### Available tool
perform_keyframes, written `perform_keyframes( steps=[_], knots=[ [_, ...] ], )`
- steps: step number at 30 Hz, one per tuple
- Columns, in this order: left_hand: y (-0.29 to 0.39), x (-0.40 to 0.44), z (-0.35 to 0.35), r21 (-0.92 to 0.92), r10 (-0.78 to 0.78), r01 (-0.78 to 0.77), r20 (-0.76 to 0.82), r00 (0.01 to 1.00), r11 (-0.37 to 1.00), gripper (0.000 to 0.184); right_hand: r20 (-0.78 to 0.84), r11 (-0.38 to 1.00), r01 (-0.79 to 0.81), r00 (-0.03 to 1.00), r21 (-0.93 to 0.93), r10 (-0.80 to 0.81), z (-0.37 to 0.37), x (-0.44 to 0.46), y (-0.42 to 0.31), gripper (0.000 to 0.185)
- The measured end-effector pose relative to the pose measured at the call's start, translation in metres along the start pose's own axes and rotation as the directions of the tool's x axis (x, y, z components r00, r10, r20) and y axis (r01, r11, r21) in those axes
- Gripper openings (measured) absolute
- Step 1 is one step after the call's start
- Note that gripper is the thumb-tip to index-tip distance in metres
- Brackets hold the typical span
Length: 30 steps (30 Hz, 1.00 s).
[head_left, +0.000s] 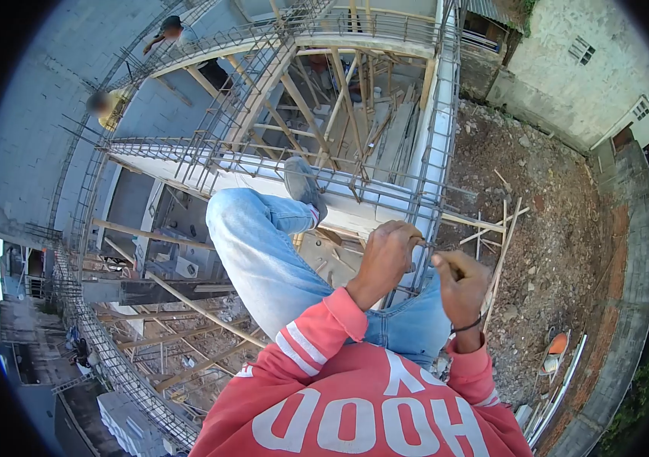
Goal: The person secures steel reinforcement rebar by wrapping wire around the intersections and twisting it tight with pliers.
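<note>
Both hands up close over wall-top rebar cage

Person in red hoodie (362, 404) and blue jeans (259, 236) sits over the wall junction. Left hand (387, 259) and right hand (461, 286) just beside each other, small gap between, above the rebar cage (418, 199); cage runs along the right wall's top, near to far. Left fingers curled, right fingers bent in with thumb toward left hand; a thin dark strand seems to show at left fingertips, too small to identify. Cannot tell if either hand grips anything. Dark wristband (467, 326) on right wrist. Gray shoe (305, 186) against the white block wall (248, 181), left of hands. Timber props (305, 107) stand farther off. Right side: rubble ground (534, 221), orange wheelbarrow (557, 346) nearer. Far left: two co-workers, one in yellow top (113, 113).
</note>
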State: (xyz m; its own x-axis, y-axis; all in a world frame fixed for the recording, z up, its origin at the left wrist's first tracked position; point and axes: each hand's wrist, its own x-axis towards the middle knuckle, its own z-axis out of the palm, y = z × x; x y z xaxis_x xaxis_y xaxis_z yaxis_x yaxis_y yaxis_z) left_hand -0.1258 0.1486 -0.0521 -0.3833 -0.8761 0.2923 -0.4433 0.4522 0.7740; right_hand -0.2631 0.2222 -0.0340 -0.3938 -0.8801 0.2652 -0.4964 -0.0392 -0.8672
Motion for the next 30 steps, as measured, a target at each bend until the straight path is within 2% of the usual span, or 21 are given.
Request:
perform_keyframes(
  steps=[1, 2, 5, 6, 8, 9, 10, 12, 13, 14, 16, 17, 18, 20, 21, 22, 24, 26, 28, 29, 30],
  knots=[
    [-0.004, -0.001, 0.002, 0.074, 0.041, -0.044, 0.041, 0.998, 0.996, 0.007, 0.04, 0.99, 0.142, 0.989, 0.002, -0.142, 0.004, -0.006, -0.01, 0.012],
    [-0.007, -0.005, 0.003, 0.148, 0.078, -0.091, 0.091, 0.993, 0.985, 0.009, 0.038, 0.99, 0.143, 0.989, 0.005, -0.143, 0.002, -0.002, -0.007, 0.012],
    [0.016, -0.013, 0.0, 0.089, 0.1, -0.105, 0.059, 0.993, 0.991, 0.008, -0.023, 0.982, -0.164, 0.986, 0.094, 0.167, -0.015, 0.026, 0.029, 0.011],
    [0.018, -0.012, -0.002, 0.023, 0.113, -0.115, 0.063, 0.992, 0.993, 0.007, -0.024, 0.983, -0.159, 0.987, 0.096, 0.162, -0.015, 0.021, 0.023, 0.011],
    [0.005, 0.008, -0.012, 0.013, 0.057, -0.057, 0.017, 0.998, 0.998, 0.006, 0.01, 0.999, -0.017, 1.0, -0.043, 0.018, -0.012, 0.01, -0.004, 0.009],
    [0.0, 0.013, -0.015, -0.004, -0.007, 0.007, -0.014, 1.0, 1.0, 0.006, 0.022, 0.981, 0.189, 0.982, -0.048, -0.189, -0.003, 0.006, -0.024, 0.007],
    [0.0, 0.012, -0.015, 0.003, -0.006, 0.006, -0.013, 1.0, 1.0, 0.006, 0.019, 0.981, 0.189, 0.982, -0.041, -0.188, -0.004, 0.011, -0.026, 0.007],
    [0.006, 0.005, -0.006, 0.134, 0.166, -0.161, -0.024, 0.986, 0.978, 0.005, 0.028, 0.987, 0.149, 0.989, -0.055, -0.148, -0.009, 0.036, -0.022, 0.005],
    [0.014, -0.001, -0.004, 0.075, 0.196, -0.194, -0.025, 0.98, 0.978, 0.005, 0.012, 1.0, 0.002, 1.0, 0.015, -0.003, -0.013, 0.053, -0.015, 0.006],
    [0.017, 0.002, -0.01, 0.08, 0.196, -0.193, -0.031, 0.98, 0.978, 0.005, 0.015, 1.0, 0.008, 1.0, 0.018, -0.009, -0.013, 0.052, -0.017, 0.006],
    [0.013, 0.019, -0.03, 0.152, 0.239, -0.233, -0.02, 0.971, 0.96, 0.005, -0.011, 0.982, 0.19, 0.982, 0.0, -0.19, -0.008, 0.048, -0.035, 0.007],
    [0.006, 0.029, -0.037, 0.138, 0.144, -0.134, -0.067, 0.987, 0.981, 0.006, 0.046, 0.936, 0.348, 0.937, -0.05, -0.346, -0.003, 0.038, -0.053, 0.007],
    [0.006, 0.031, -0.039, 0.142, 0.138, -0.127, -0.07, 0.988, 0.982, 0.006, 0.051, 0.936, 0.349, 0.937, -0.044, -0.347, 0.003, 0.037, -0.054, 0.007],
    [0.008, 0.033, -0.045, 0.221, 0.309, -0.282, -0.097, 0.946, 0.934, 0.007, 0.03, 0.853, 0.521, 0.852, 0.031, -0.522, 0.018, 0.049, -0.054, 0.008],
    [0.016, 0.027, -0.045, 0.246, 0.257, -0.25, 0.005, 0.966, 0.936, 0.007, -0.023, 0.836, 0.548, 0.836, 0.017, -0.548, 0.014, 0.067, -0.056, 0.006],
    [0.022, 0.022, -0.047, 0.245, 0.251, -0.245, 0.006, 0.968, 0.938, 0.007, -0.019, 0.838, 0.546, 0.838, 0.019, -0.546, 0.01, 0.079, -0.049, 0.006],
    [0.032, 0.019, -0.059, 0.134, 0.316, -0.306, -0.06, 0.947, 0.942, 0.008, 0.163, 0.985, 0.066, 0.982, 0.162, -0.093, 0.002, 0.097, -0.032, 0.008],
    [0.028, 0.032, -0.081, 0.187, 0.256, -0.235, -0.096, 0.962, 0.954, 0.008, 0.153, 0.986, 0.051, 0.985, 0.16, -0.076, 0.005, 0.09, -0.03, 0.012],
    [0.007, 0.042, -0.09, 0.246, 0.232, -0.19, -0.154, 0.96, 0.95, 0.007, 0.141, 0.988, 0.149, 0.978, 0.05, -0.154, 0.009, 0.064, -0.039, 0.011],
    [0.003, 0.042, -0.086, 0.236, 0.252, -0.205, -0.19, 0.949, 0.95, 0.006, 0.073, 0.943, 0.328, 0.941, 0.048, -0.331, 0.015, 0.054, -0.051, 0.01],
    [0.005, 0.039, -0.08, 0.233, 0.246, -0.201, -0.188, 0.951, 0.952, 0.006, 0.077, 0.945, 0.324, 0.942, 0.047, -0.326, 0.017, 0.051, -0.061, 0.01]
  ],
)
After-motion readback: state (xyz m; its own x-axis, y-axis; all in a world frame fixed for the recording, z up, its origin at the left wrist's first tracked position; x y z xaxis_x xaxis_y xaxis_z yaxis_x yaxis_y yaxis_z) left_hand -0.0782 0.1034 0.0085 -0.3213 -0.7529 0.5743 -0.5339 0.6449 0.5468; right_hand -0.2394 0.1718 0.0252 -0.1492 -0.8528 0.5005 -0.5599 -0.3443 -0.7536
